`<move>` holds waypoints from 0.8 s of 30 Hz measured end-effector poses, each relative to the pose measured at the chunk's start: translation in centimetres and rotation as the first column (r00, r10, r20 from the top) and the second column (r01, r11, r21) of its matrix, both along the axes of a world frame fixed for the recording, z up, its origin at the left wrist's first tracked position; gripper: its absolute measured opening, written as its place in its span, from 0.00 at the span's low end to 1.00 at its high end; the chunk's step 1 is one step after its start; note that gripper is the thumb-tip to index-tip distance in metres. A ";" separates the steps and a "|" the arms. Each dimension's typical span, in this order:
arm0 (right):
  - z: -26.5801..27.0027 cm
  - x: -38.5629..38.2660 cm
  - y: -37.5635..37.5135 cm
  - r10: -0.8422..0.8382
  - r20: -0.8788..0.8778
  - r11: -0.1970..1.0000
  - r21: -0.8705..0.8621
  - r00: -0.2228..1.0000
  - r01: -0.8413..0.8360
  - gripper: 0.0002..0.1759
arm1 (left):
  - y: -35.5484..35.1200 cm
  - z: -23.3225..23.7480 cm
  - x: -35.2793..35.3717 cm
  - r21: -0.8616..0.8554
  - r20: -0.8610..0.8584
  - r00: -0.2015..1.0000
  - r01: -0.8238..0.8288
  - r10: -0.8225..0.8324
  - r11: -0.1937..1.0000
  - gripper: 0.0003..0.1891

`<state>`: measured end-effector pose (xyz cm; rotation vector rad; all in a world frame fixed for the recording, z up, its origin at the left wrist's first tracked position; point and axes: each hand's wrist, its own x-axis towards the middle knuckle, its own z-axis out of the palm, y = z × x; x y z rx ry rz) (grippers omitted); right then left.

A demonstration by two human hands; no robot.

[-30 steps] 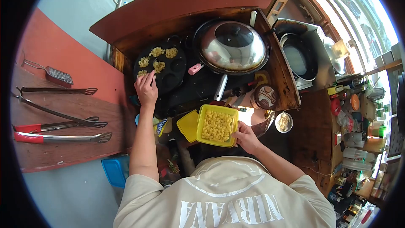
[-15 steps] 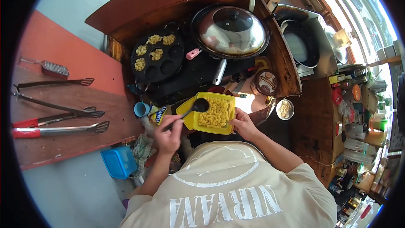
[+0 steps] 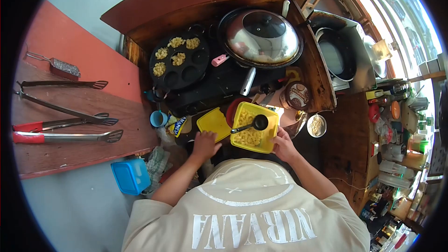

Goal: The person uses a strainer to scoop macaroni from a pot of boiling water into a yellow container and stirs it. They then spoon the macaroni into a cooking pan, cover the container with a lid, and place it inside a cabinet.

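Note:
My right hand point(image 3: 284, 146) grips the right edge of a yellow plastic container point(image 3: 266, 139) that holds cooked macaroni point(image 3: 248, 138). A black ladle point(image 3: 259, 122) lies across the macaroni, its bowl toward the right and its handle over the left rim. My left hand point(image 3: 206, 146) has let the ladle be; its fingers reach, apart, to the lower edge of a yellow lid point(image 3: 215, 123) just left of the container. Beyond, a black round-cup pan point(image 3: 175, 81) has small heaps of macaroni in several of its cups.
A wok with a domed lid point(image 3: 261, 42) stands at the back, its handle point(image 3: 248, 81) pointing toward me. Tongs point(image 3: 79, 137) and a grater point(image 3: 64, 68) lie on the left board. Near the lid are a blue mug point(image 3: 158, 119) and a yellow-blue packet point(image 3: 177, 126). A small bowl point(image 3: 317, 126) sits at right.
My left hand has let go of the ladle, left it in the container and moved right to the lid. My right hand has shifted the container rightward, away from the lid.

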<state>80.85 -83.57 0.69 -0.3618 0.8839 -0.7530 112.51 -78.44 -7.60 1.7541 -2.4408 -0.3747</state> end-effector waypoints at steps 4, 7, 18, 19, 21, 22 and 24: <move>0.6 -2.8 0.6 -0.052 -0.029 0.999 0.003 0.998 0.052 0.19 | 2.0 -5.6 -2.3 -0.066 0.061 0.996 -0.059 0.063 0.996 0.10; 0.5 -4.0 1.2 -0.121 -0.020 0.993 -0.017 0.992 0.121 0.19 | 2.9 -6.7 -2.7 -0.046 0.119 0.992 -0.039 0.045 0.998 0.05; 0.1 -5.1 0.4 -0.043 0.006 0.999 -0.027 0.999 0.043 0.22 | 4.6 -0.3 -0.1 -0.197 -0.087 0.974 -0.223 0.209 0.955 0.06; 0.0 -5.1 0.2 -0.030 0.007 0.999 -0.035 1.000 0.030 0.21 | 4.7 1.2 0.3 -0.230 -0.140 0.953 -0.294 0.268 0.928 0.08; 0.3 -4.8 -0.3 -0.009 0.010 0.999 -0.042 1.000 0.009 0.21 | 5.3 3.8 0.9 -0.242 -0.143 0.944 -0.326 0.298 0.914 0.06; 0.8 -4.4 -0.6 0.000 0.010 0.999 -0.038 1.000 0.000 0.21 | 5.6 4.5 0.9 -0.221 -0.251 0.882 -0.454 0.399 0.863 0.06; 1.1 -3.8 -1.0 0.020 0.014 0.999 -0.032 1.000 -0.020 0.21 | 6.2 4.2 1.1 -0.154 -0.374 0.757 -0.621 0.537 0.769 0.05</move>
